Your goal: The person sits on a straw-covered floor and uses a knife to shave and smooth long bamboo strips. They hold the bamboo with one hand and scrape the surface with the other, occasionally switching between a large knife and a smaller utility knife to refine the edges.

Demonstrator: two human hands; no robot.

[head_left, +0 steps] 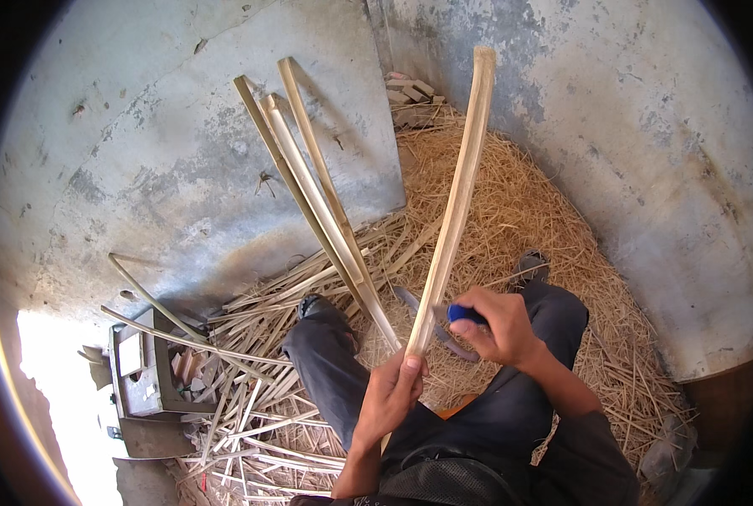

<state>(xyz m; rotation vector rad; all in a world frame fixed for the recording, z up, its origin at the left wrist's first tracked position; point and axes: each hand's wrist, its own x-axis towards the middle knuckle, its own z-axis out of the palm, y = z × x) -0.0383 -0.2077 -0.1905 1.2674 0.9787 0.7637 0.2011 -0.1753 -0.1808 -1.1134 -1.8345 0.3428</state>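
Note:
A long split bamboo strip [454, 215] slants up and away in front of me, its pale inner face showing. My left hand [389, 392] is closed round its lower end, thumb on top. My right hand [503, 327] is wrapped round the blue handle [465, 314] of a hand tool, close against the strip's right edge. The tool's working end is too blurred to make out. Behind the strip, a curved grey piece [456, 341] shows on both sides; I cannot tell whether it belongs to the tool. My knees are spread apart below.
Several bamboo strips [309, 181] lean against the stained wall [165, 160] at the left. Straw-like shavings [511, 198] heap up at the back and right. Cut strips [267, 316] litter the left floor beside a box of scraps [153, 371]. Another wall [621, 160] rises at the right.

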